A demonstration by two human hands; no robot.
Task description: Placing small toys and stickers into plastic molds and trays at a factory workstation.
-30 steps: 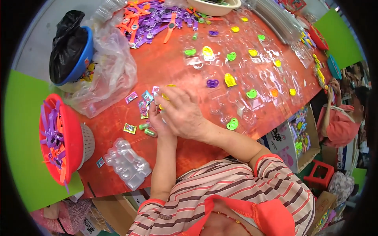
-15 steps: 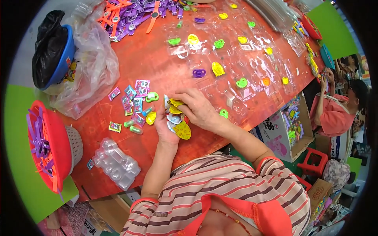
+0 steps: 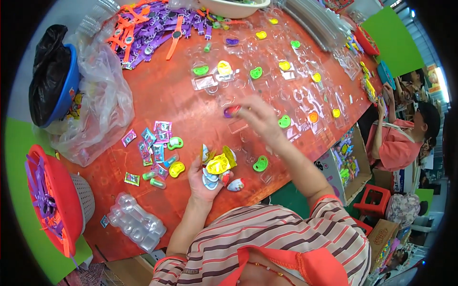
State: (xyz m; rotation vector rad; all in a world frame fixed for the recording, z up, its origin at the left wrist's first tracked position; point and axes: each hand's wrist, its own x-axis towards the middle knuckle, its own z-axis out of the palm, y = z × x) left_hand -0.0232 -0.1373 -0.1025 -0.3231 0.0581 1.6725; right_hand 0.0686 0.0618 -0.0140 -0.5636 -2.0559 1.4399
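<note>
Clear blister trays [image 3: 267, 81] cover the far half of the orange table [image 3: 167, 100]; exact count cannot be told. One empty tray stack [image 3: 136, 221] lies at the table's near-left edge. The left hand [image 3: 207, 178] cups several small toy pieces [image 3: 218, 164] at the near edge. The right hand [image 3: 257, 114] pinches one purple-red piece [image 3: 232, 111] over the table's centre.

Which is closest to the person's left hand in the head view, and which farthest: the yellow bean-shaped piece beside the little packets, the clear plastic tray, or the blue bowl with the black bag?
From the left hand:
1. Yellow bean-shaped piece, just to its left.
2. Clear plastic tray, lower left near the table edge.
3. Blue bowl, far upper left.
</note>
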